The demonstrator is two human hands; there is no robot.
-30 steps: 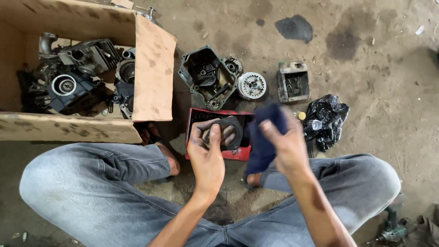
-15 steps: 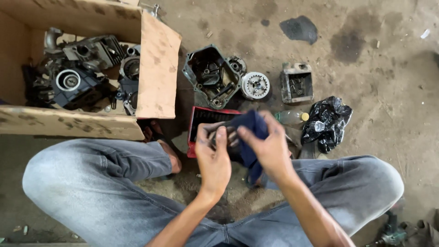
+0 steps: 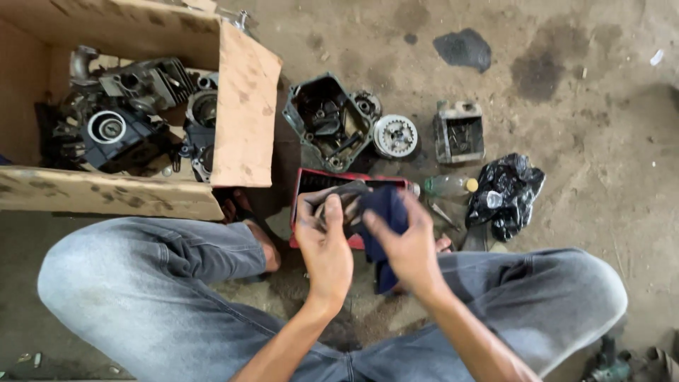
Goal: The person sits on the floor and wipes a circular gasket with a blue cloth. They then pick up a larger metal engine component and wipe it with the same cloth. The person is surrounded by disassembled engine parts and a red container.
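the left hand (image 3: 324, 244) grips a dark metal part (image 3: 338, 200), fingers curled round its near edge, held just above the red tray (image 3: 311, 182) on the ground. the part looks flat and ring-like, its long axis running left to right, tilted a little up toward the far right; its exact shape is partly hidden by fingers and cloth. the right hand (image 3: 404, 244) is closed on a dark blue rag (image 3: 382, 212) and presses it against the right end of the part, so both hands meet on it, touching through the cloth. the rag hangs down toward the person between the hands.

to the far left sits a brown cardboard box (image 3: 244, 120) with spotted flaps, open on top, full of grey and black engine pieces. beyond the tray lies an open dark engine casing (image 3: 327, 124), then a round toothed gear (image 3: 395, 136) to its right, then a small square metal housing (image 3: 460, 134). right of the tray lies a clear plastic bottle (image 3: 445, 185) with a yellow cap, on its side, cap pointing right. a crumpled black plastic bag (image 3: 506, 191) sits just beside it.
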